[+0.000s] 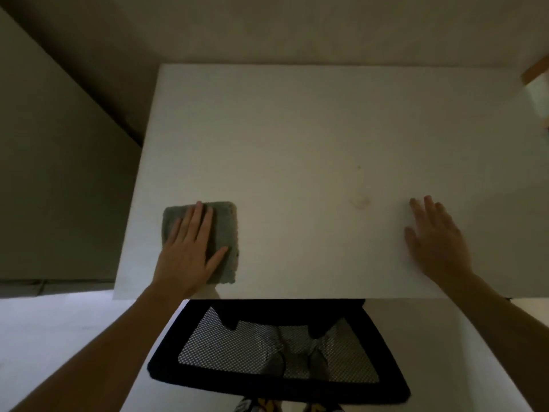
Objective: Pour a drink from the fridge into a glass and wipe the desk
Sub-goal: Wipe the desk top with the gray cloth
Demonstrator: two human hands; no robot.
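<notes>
Here I have the left hand (190,248) pressed flat, fingers spread, on a grey folded cloth (221,230) at about eight o'clock on the desk (297,129), near the front edge. It pins the cloth rather than gripping it. The right hand (435,239) lies open and empty at four o'clock, palm down on bare desk. The cloth looks soft, nubbly and light, a rough rectangle with frayed edges; I judge it will bunch if pushed from one corner, so flat palm pressure across its middle suits best. The desk is smooth, matte white, with a faint ring stain (359,201) toward five o'clock. A mesh chair (279,349) sits below.
</notes>
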